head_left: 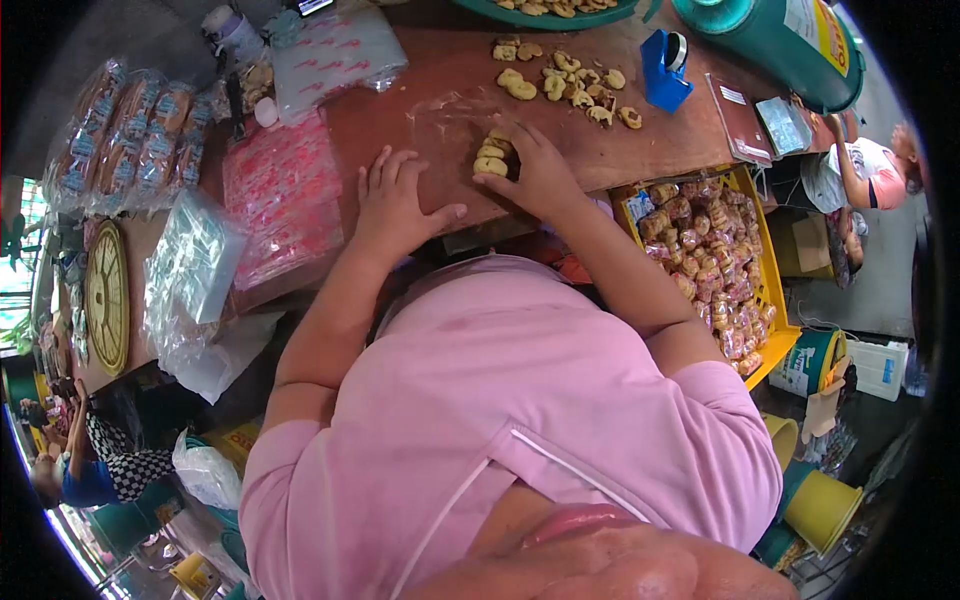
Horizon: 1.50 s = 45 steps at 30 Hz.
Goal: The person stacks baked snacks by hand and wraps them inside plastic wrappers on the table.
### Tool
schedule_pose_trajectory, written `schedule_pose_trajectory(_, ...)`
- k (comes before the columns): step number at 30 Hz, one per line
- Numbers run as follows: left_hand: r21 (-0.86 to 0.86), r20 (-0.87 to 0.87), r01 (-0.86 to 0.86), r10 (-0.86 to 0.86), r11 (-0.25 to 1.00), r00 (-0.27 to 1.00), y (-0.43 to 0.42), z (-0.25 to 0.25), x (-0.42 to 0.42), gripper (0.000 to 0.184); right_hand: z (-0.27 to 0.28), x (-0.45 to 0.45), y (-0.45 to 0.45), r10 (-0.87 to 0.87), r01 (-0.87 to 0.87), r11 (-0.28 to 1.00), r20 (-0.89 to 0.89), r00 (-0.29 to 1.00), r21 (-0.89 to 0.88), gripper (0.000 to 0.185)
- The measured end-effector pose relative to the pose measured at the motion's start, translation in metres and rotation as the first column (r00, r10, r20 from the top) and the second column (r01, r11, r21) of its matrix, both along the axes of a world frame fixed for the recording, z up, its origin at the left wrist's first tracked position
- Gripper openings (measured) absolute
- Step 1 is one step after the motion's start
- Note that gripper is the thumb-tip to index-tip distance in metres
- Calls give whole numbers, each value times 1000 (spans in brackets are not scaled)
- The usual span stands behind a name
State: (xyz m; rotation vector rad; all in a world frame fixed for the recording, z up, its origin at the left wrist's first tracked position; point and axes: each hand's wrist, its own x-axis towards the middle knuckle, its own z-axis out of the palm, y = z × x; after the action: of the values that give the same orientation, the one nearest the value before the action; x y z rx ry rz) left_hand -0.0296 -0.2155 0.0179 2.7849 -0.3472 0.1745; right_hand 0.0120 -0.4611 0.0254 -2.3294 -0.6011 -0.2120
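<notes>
A short row of round pale cookies (490,164) lies on the reddish-brown table (400,120). My right hand (532,170) curves around the right side of this row, its fingers and thumb against the cookies. To the left, my left hand (398,205) rests at the table with fingers spread and nothing in it. A thin clear plastic wrapper (455,108) lies flat above the hands. Loose curled cookies (575,82) are scattered beyond my right hand. Pink-printed plastic sheets (283,190) lie left of my left hand.
A yellow crate (775,290) of packed cookies stands at the right, beside a blue tape dispenser (665,75) and a green container (775,40). Clear bags (195,265) and packaged bread (125,140) are on the left. People (870,165) are at both sides.
</notes>
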Motion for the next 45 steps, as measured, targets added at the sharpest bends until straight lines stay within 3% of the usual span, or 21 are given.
schedule_pose_trajectory(2,2,73,122,-121,993,990,-2,7,12,76,-3,-1,-2,-36,34,999,-56,998,-33,95)
schedule_pose_trajectory(4,28,215,322,-320,946,923,-12,16,28,74,-13,2,-2,-27,27,1000,22,999,5,97)
schedule_pose_trajectory(8,-137,-30,506,-514,851,857,-39,10,42,73,-14,1,0,-26,25,1000,49,998,1,97)
schedule_pose_trajectory(12,-464,-256,442,-593,768,763,-41,-12,65,76,-8,0,0,-19,16,999,52,998,51,97)
schedule_pose_trajectory(14,-413,-233,468,-587,782,775,-37,-22,72,77,-7,0,1,-14,12,998,49,999,55,99)
schedule_pose_trajectory(16,-125,-24,552,-558,825,829,-35,-4,68,79,-7,2,0,9,-12,999,69,998,44,99)
schedule_pose_trajectory(19,-169,-235,600,-623,782,746,-28,16,84,82,-4,0,2,9,-13,998,64,998,54,100)
schedule_pose_trajectory(20,-164,-216,615,-637,771,740,-28,20,87,82,-1,-1,3,5,-8,998,56,998,61,101)
schedule_pose_trajectory(23,-168,-154,651,-672,740,724,-29,30,92,82,18,-11,-8,-20,22,990,13,1000,-141,97)
schedule_pose_trajectory(26,-211,-133,655,-685,726,716,-30,35,94,81,32,-33,-37,-128,199,953,294,947,-227,70)
schedule_pose_trajectory(29,-246,-175,637,-680,730,712,-31,34,97,81,25,-44,-70,-162,150,985,-158,974,-86,41)
schedule_pose_trajectory(32,-260,-183,667,-714,698,676,-32,27,106,80,6,-54,-76,-254,146,952,-434,865,-267,37)
schedule_pose_trajectory(35,-234,-227,678,-718,696,659,-35,42,106,79,-20,-47,-72,-160,264,964,-720,675,33,40)
schedule_pose_trajectory(38,-236,-264,667,-707,707,656,-34,50,102,77,-15,-29,-65,2,154,962,-571,821,225,40)
schedule_pose_trajectory(41,-252,-252,684,-729,684,636,-33,44,103,78,-15,2,-55,91,212,893,-620,779,397,37)
schedule_pose_trajectory(45,-323,-284,657,-732,681,619,-34,43,104,76,-7,23,-23,50,143,923,-482,875,357,31)
